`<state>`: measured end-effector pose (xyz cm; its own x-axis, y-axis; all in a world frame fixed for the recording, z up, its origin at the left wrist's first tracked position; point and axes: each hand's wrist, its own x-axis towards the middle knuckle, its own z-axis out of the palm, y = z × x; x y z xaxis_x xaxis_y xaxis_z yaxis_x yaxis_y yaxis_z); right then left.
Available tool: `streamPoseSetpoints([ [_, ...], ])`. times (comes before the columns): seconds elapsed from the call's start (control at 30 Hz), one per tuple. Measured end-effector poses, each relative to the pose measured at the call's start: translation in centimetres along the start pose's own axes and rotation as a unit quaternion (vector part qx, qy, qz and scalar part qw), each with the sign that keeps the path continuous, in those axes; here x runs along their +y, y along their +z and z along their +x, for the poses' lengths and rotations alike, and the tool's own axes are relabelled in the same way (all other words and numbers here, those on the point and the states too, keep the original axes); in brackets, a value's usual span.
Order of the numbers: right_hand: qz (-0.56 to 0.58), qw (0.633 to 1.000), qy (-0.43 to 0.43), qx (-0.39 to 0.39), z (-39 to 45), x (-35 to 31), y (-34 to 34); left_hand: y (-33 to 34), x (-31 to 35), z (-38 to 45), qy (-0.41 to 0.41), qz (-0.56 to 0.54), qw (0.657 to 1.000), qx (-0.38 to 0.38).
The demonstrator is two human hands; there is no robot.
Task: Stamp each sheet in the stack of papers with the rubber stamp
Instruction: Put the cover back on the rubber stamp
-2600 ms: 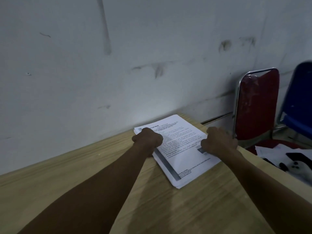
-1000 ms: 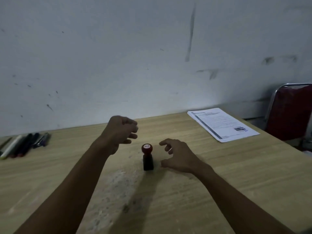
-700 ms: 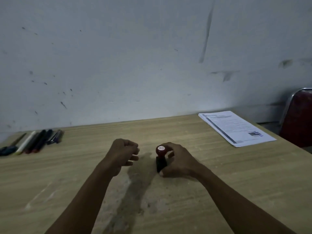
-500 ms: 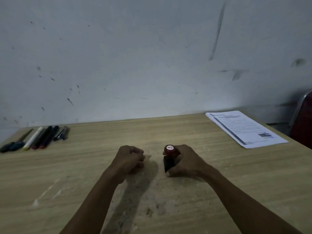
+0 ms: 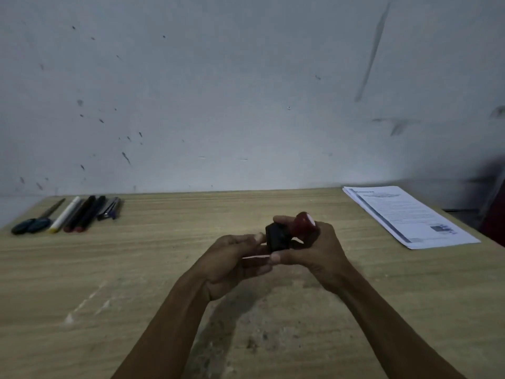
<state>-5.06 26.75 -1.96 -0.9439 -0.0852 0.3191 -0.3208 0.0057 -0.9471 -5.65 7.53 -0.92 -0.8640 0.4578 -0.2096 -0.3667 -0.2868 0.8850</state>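
Note:
The rubber stamp [image 5: 284, 233] has a black body and a red knob, and it is tilted on its side above the middle of the wooden table [image 5: 109, 283]. My right hand [image 5: 308, 253] grips it around the knob end. My left hand [image 5: 232, 261] touches the black base end with its fingertips. The stack of papers [image 5: 410, 216], white printed sheets, lies flat at the table's far right corner, well apart from both hands.
A row of pens and markers [image 5: 82, 213] lies at the far left by the wall, with a dark-handled tool [image 5: 32, 224] beside them. A grey, marked wall [image 5: 246, 91] stands right behind the table. A dark red chair edge [image 5: 496, 214] shows at the right.
My right hand has lifted the stamp off the table and tipped it sideways. My left hand has come over from the left and now touches the stamp's base.

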Motion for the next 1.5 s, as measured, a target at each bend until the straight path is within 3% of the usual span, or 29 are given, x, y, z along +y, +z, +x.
streamPoseSetpoints([
  [0.1,0.022,1.000,-0.019,-0.006,-0.1,-1.0,0.4,0.4,0.4,-0.4,0.034,-0.042,0.998,-0.023],
  [0.3,0.039,0.999,-0.026,-0.020,-0.8,-1.8,0.6,0.5,0.7,-0.9,0.062,-0.016,0.998,-0.015],
  [0.67,0.071,0.997,-0.024,-0.012,-1.9,-1.8,0.4,1.3,0.2,-1.0,0.049,-0.038,0.998,-0.013],
  [0.93,-0.006,1.000,-0.018,0.002,-1.7,-1.8,-0.4,2.6,0.7,-0.1,0.041,0.070,0.997,0.015],
  [1.1,-0.028,0.999,-0.011,0.031,-2.3,-2.0,-1.2,3.7,0.4,1.0,0.040,0.053,0.997,0.048],
  [1.23,-0.056,0.991,-0.023,0.120,-2.5,-2.9,-2.6,4.4,0.0,2.0,0.046,0.030,0.995,0.083],
  [1.5,-0.206,0.960,-0.052,0.182,-2.4,-3.9,-4.4,7.4,-1.5,4.0,0.015,0.031,0.996,0.080],
])
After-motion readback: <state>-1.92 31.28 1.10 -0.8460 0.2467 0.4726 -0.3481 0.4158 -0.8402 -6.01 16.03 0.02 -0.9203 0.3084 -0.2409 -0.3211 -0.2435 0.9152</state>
